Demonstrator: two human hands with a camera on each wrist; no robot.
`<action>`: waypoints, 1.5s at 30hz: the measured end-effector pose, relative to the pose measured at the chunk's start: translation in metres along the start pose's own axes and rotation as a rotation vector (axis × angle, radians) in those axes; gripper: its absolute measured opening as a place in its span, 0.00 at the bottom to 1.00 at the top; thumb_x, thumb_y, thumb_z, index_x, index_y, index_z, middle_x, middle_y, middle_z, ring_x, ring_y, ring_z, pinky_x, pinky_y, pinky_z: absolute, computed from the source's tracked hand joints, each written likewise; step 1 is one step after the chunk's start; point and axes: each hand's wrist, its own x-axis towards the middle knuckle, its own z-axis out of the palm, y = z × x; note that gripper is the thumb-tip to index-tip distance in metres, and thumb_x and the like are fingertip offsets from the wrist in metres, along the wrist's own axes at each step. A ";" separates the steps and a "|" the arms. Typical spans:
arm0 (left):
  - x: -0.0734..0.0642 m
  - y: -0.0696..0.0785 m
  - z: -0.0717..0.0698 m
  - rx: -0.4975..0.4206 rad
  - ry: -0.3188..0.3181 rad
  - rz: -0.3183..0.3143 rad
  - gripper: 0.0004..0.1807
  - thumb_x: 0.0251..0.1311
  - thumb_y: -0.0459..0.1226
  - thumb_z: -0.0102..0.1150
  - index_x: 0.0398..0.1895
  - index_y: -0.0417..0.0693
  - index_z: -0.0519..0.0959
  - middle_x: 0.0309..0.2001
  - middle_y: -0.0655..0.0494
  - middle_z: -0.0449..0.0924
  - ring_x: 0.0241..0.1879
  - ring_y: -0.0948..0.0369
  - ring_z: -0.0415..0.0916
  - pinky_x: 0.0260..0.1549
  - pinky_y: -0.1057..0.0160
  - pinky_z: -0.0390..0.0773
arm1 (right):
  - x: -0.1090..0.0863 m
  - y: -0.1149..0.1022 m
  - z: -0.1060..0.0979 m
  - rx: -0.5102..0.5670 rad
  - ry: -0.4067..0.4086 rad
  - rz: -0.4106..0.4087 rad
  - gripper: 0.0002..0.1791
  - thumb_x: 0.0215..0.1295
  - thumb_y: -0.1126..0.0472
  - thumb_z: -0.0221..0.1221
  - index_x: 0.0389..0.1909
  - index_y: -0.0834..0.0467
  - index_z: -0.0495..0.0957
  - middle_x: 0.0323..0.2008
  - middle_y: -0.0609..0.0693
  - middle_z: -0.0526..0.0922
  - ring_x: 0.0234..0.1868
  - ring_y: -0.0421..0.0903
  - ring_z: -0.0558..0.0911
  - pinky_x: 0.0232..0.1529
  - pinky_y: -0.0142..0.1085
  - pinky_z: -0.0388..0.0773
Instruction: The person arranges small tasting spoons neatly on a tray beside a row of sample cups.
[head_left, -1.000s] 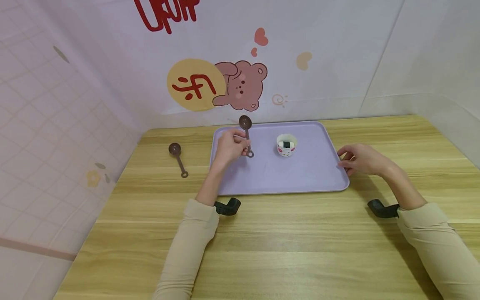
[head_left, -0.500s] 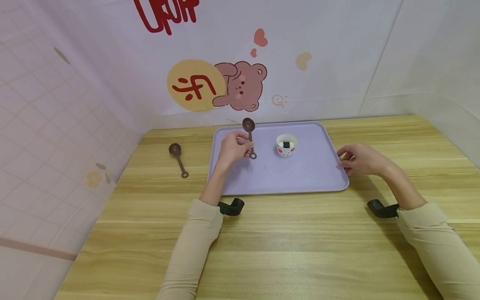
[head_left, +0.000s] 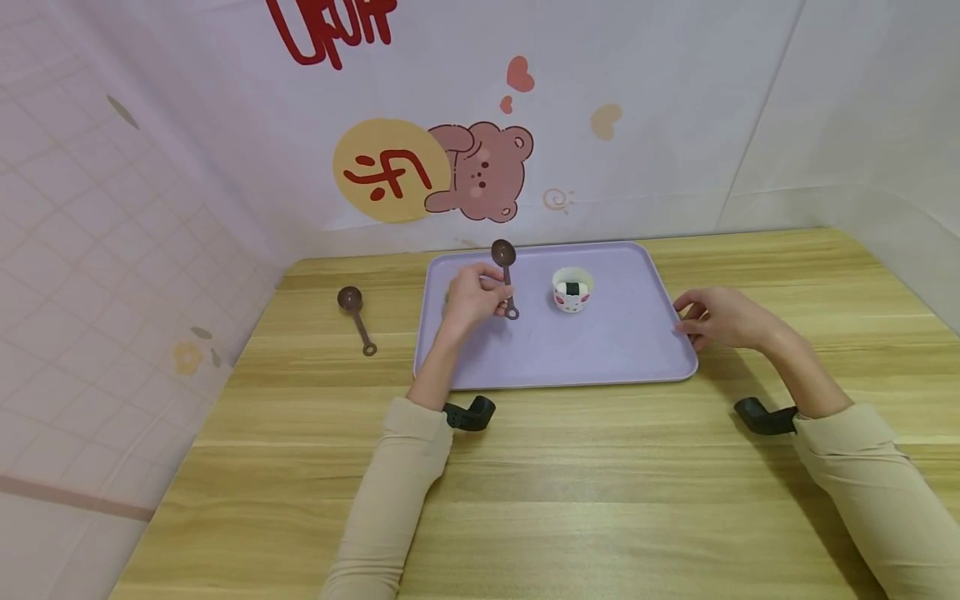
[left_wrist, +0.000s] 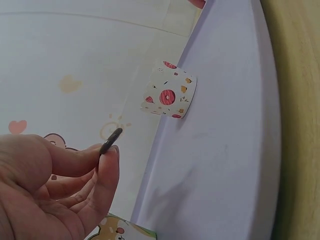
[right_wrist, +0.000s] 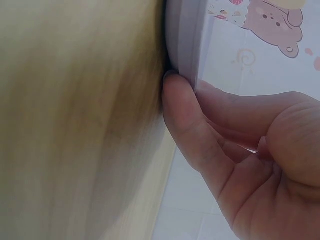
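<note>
Between thumb and fingers my left hand (head_left: 471, 298) pinches the handle of a brown measuring spoon (head_left: 504, 252), bowl pointing away, over the left half of a lilac tray (head_left: 600, 354). In the left wrist view, the spoon handle (left_wrist: 111, 141) shows end-on above the fingertips. At the tray's right edge, my right hand (head_left: 727, 319) grips the rim (right_wrist: 186, 45), a finger below and the thumb at the upper side. On the tray stands a patterned paper cup (head_left: 570, 303) holding a white piece with a black band (head_left: 573, 288). A second patterned item (left_wrist: 122, 229), mostly hidden by the left hand, also appears.
Left of the tray, another brown measuring spoon (head_left: 350, 300) lies on the wooden table (head_left: 585, 483). A printed white backdrop (head_left: 660, 150) rises behind the table's far edge. Each wrist carries a black camera mount, such as the left mount (head_left: 471, 414).
My left hand has shifted slightly to the right with the measuring spoon, closer to the paper cup. The right hand stays at the tray's edge.
</note>
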 end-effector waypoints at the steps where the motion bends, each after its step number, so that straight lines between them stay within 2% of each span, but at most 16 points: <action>1: 0.000 0.000 0.001 -0.002 -0.002 -0.005 0.10 0.64 0.28 0.65 0.45 0.32 0.78 0.26 0.50 0.80 0.17 0.66 0.75 0.40 0.46 0.85 | 0.000 0.000 0.000 -0.002 0.000 0.002 0.19 0.68 0.73 0.60 0.53 0.81 0.69 0.35 0.62 0.85 0.30 0.54 0.87 0.30 0.41 0.86; 16: 0.000 -0.002 0.014 -0.018 -0.010 -0.021 0.10 0.63 0.26 0.65 0.45 0.29 0.77 0.25 0.51 0.78 0.17 0.66 0.74 0.37 0.49 0.86 | 0.000 0.001 0.000 0.000 0.000 -0.001 0.18 0.68 0.73 0.60 0.52 0.81 0.69 0.34 0.61 0.85 0.29 0.54 0.87 0.30 0.41 0.85; 24: 0.002 -0.002 0.021 0.053 -0.005 -0.039 0.11 0.62 0.27 0.66 0.46 0.31 0.78 0.28 0.46 0.83 0.15 0.66 0.74 0.34 0.51 0.86 | 0.000 0.000 -0.001 -0.002 -0.004 -0.003 0.18 0.68 0.73 0.60 0.52 0.81 0.69 0.34 0.61 0.85 0.29 0.54 0.87 0.30 0.41 0.85; 29: 0.004 -0.002 0.025 0.080 -0.007 -0.051 0.11 0.62 0.27 0.66 0.45 0.32 0.78 0.27 0.48 0.82 0.14 0.67 0.73 0.29 0.56 0.86 | 0.000 0.000 -0.002 -0.009 0.000 -0.008 0.18 0.68 0.73 0.60 0.52 0.81 0.69 0.34 0.61 0.85 0.29 0.54 0.87 0.30 0.41 0.85; 33: 0.004 -0.003 0.028 0.121 -0.009 -0.065 0.10 0.62 0.28 0.67 0.44 0.33 0.78 0.24 0.51 0.81 0.14 0.66 0.73 0.19 0.67 0.79 | -0.001 -0.001 -0.002 -0.001 0.000 -0.008 0.17 0.68 0.74 0.60 0.52 0.81 0.69 0.34 0.61 0.85 0.29 0.54 0.87 0.30 0.41 0.85; 36: 0.004 -0.003 0.029 0.141 -0.010 -0.083 0.10 0.62 0.28 0.67 0.43 0.34 0.78 0.22 0.53 0.79 0.13 0.66 0.73 0.15 0.73 0.72 | -0.001 -0.001 -0.001 0.004 -0.004 -0.007 0.17 0.68 0.74 0.60 0.52 0.81 0.69 0.34 0.61 0.85 0.29 0.55 0.87 0.30 0.41 0.86; 40: 0.004 -0.002 0.031 0.154 -0.017 -0.089 0.09 0.62 0.29 0.67 0.43 0.35 0.78 0.21 0.55 0.79 0.14 0.65 0.73 0.16 0.72 0.72 | -0.001 -0.002 -0.001 0.000 -0.002 -0.006 0.17 0.68 0.74 0.60 0.52 0.81 0.69 0.34 0.61 0.85 0.29 0.55 0.87 0.30 0.41 0.85; 45: 0.004 -0.003 0.034 0.211 -0.018 -0.085 0.10 0.62 0.31 0.67 0.43 0.37 0.79 0.20 0.56 0.79 0.14 0.64 0.74 0.20 0.70 0.70 | 0.000 -0.001 -0.001 -0.004 0.002 -0.008 0.17 0.68 0.74 0.60 0.52 0.81 0.70 0.34 0.61 0.85 0.29 0.54 0.87 0.30 0.41 0.85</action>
